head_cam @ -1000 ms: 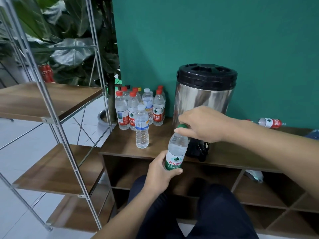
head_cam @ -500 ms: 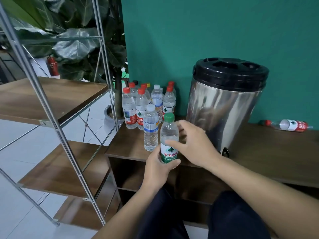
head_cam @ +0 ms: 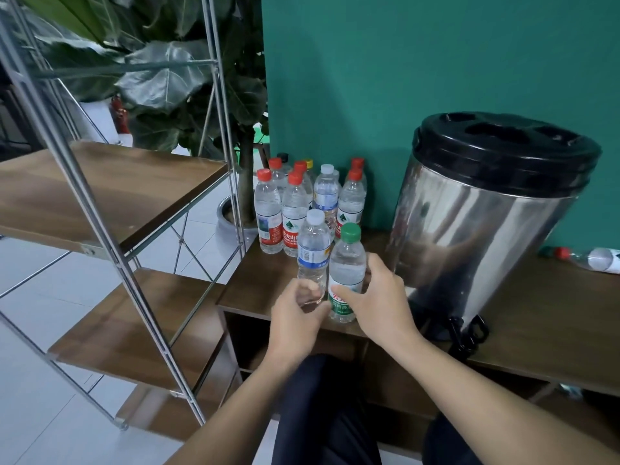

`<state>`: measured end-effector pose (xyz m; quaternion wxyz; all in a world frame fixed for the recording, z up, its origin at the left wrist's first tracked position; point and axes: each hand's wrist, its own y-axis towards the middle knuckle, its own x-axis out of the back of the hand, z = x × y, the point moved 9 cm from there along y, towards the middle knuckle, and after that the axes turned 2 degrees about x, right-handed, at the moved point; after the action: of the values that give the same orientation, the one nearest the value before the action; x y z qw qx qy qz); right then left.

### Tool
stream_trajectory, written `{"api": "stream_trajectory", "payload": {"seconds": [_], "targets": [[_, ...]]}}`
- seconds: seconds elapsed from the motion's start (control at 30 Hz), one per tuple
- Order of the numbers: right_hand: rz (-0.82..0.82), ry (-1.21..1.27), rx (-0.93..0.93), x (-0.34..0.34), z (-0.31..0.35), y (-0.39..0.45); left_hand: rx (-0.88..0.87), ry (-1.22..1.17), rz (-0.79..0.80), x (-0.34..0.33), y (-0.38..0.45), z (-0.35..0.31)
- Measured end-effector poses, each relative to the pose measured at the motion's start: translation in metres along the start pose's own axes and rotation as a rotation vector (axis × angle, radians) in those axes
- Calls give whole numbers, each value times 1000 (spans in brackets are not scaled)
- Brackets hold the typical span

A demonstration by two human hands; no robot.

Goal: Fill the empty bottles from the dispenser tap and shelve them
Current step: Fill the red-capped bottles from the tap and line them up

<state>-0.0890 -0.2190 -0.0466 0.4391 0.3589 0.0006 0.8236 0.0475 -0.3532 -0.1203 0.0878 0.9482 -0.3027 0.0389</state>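
From the head view I see my right hand (head_cam: 379,298) curled around the green-capped bottle (head_cam: 347,270) standing upright on the worktop (head_cam: 536,317) beside the dispenser (head_cam: 483,223); my left hand (head_cam: 297,308) has loosely bent fingers against one white-capped bottle (head_cam: 313,253). I count six red caps behind.

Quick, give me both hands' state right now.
Left hand: fingers curled round the base of the white-capped bottle.
Right hand: grips the green-capped bottle standing on the cabinet top.
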Motion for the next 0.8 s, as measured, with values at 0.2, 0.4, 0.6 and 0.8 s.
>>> {"api": "stream_trajectory", "payload": {"seconds": [0.2, 0.4, 0.6, 0.8], "targets": [[-19, 60, -41, -6, -9, 8, -14, 93, -94, 25, 26, 4], [33, 0, -113, -27, -24, 9, -34, 113, -27, 20, 44, 9], [17, -63, -175, -43, -31, 14, -28, 133, -42, 13, 66, 9], [-38, -32, -257, -52, -41, 54, -39, 212, -86, 4, 100, 7]]}}
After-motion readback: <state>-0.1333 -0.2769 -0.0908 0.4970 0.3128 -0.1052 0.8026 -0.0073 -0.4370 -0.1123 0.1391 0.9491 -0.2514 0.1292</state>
